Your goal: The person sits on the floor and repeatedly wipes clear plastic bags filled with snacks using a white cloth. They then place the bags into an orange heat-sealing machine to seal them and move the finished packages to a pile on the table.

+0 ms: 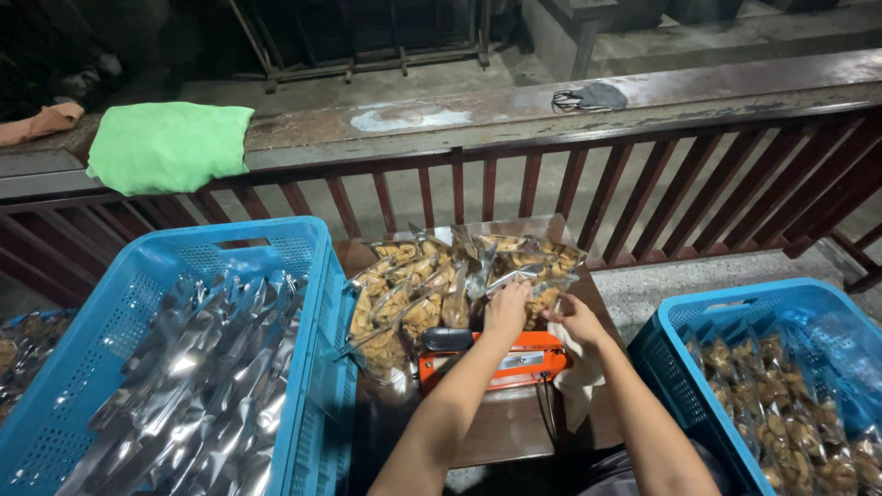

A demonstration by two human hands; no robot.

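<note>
1. At desk centre: left hand (507,308) and right hand (574,319), both grasping one clear snack pouch (542,296), just beyond the orange heat sealer (496,360).
2. Pouch's long axis crosswise; pouch pile (413,285) lies leftward, the left hand nearer.

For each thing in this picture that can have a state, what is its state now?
left hand: gripping a snack pouch over the sealer
right hand: fingers closed on the same pouch
snack pouch: held by both hands
orange sealer: on the table; arm position unclear
left blue crate: full of silver pouches
right blue crate: holds filled snack pouches
green cloth: draped on the ledge
</note>
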